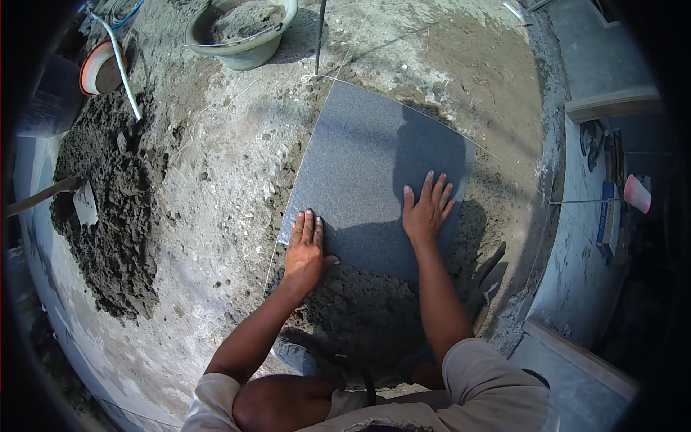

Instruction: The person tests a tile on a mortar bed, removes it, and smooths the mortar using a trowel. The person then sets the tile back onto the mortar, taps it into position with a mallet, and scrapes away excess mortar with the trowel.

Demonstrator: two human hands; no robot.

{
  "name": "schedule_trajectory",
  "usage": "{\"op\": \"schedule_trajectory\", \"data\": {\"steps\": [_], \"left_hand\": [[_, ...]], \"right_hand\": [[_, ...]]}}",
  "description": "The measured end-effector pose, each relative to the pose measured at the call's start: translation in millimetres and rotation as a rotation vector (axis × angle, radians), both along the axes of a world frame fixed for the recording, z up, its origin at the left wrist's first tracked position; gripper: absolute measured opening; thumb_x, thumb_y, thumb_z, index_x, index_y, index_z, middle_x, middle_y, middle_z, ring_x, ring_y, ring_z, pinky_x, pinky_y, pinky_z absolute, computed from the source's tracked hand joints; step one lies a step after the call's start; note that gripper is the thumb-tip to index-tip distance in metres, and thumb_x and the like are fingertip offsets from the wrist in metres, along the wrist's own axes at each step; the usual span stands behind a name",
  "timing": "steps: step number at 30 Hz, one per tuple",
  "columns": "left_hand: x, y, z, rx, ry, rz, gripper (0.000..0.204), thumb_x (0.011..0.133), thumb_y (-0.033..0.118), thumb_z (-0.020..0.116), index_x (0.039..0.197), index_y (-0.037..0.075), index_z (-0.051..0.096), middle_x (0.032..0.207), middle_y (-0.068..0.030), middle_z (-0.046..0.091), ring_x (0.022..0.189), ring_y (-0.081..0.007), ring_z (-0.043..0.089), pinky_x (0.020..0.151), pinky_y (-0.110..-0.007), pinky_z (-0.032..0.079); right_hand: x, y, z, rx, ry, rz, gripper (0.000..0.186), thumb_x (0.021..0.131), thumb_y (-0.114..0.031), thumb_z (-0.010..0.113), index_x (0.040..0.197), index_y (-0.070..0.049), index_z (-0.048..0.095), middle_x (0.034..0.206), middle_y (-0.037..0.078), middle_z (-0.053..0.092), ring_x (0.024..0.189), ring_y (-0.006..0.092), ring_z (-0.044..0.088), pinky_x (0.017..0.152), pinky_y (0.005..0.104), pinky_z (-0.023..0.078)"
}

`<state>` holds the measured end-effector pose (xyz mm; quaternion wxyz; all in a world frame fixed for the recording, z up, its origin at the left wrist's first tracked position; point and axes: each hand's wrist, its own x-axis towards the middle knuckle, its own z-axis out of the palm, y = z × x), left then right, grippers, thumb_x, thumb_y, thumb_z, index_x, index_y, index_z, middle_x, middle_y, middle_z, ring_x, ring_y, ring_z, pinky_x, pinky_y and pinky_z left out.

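A large square grey speckled tile (360, 144) lies on wet mortar, with a thin string along its far edge. My left hand (308, 248) rests palm down on the tile's near left corner, fingers stretched out over the left edge area. My right hand (426, 212) lies spread on the tile's right part, in shadow. Neither hand grips anything. Dark rough mortar shows along the tile's near side, just beyond my shoe (299, 356). A dark-handled tool, partly in shadow (489, 266), lies right of the tile.
A dark mortar pile (115, 273) with a hoe (86, 204) lies left, near an orange-rimmed bucket (93, 72) and white pipe (126, 90). A large basin (252, 50) and upright rod (320, 36) stand beyond the tile. A step (576, 302), boards and boxes (608, 223) line the right.
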<state>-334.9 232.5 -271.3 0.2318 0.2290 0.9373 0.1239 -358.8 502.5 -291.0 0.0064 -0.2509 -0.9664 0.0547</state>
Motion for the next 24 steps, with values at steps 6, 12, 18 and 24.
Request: {"op": "schedule_trajectory", "data": {"steps": [6, 12, 18, 24], "left_hand": [[-2.2, 6.9, -10.8, -0.054, 0.135, -0.066, 0.102, 0.076, 0.057, 0.065, 0.145, -0.008, 0.028, 0.152, -0.0277, 0.024, 0.144, -0.0400, 0.018, 0.118, -0.042, 0.017], [-1.4, -5.2, -4.1, -0.048, 0.143, -0.060, 0.101, 0.075, 0.056, 0.066, 0.144, -0.008, 0.029, 0.152, -0.0267, 0.024, 0.144, -0.0387, 0.020, 0.118, -0.040, 0.019], [0.0, 3.5, -1.3, -0.028, 0.122, -0.044, 0.103, 0.073, 0.057, 0.067, 0.144, -0.008, 0.030, 0.152, -0.0261, 0.025, 0.144, -0.0383, 0.020, 0.118, -0.040, 0.019], [3.3, 4.4, -3.8, 0.069, 0.166, -0.007, 0.103, 0.067, 0.048, 0.077, 0.144, -0.003, 0.032, 0.153, -0.0221, 0.025, 0.144, -0.0364, 0.021, 0.118, -0.040, 0.023]], "right_hand": [[19.6, 19.1, -4.2, -0.010, -0.022, 0.017, 0.066, 0.097, -0.047, 0.044, 0.148, -0.007, 0.031, 0.156, 0.022, 0.019, 0.144, 0.0429, 0.012, 0.113, 0.0597, 0.010], [-14.2, -56.7, 42.0, -0.109, 0.154, 0.364, 0.066, 0.096, -0.046, 0.047, 0.148, -0.009, 0.032, 0.156, 0.021, 0.020, 0.144, 0.0427, 0.013, 0.113, 0.0602, 0.008], [-23.6, -52.1, -5.3, -0.090, 0.011, 0.320, 0.069, 0.097, -0.053, 0.038, 0.151, -0.011, 0.027, 0.157, 0.019, 0.017, 0.145, 0.0414, 0.009, 0.115, 0.0590, 0.005], [-21.2, -56.4, 4.8, -0.097, 0.049, 0.322, 0.072, 0.094, -0.053, 0.044, 0.150, -0.010, 0.029, 0.157, 0.019, 0.018, 0.145, 0.0421, 0.010, 0.115, 0.0595, 0.005]]}}
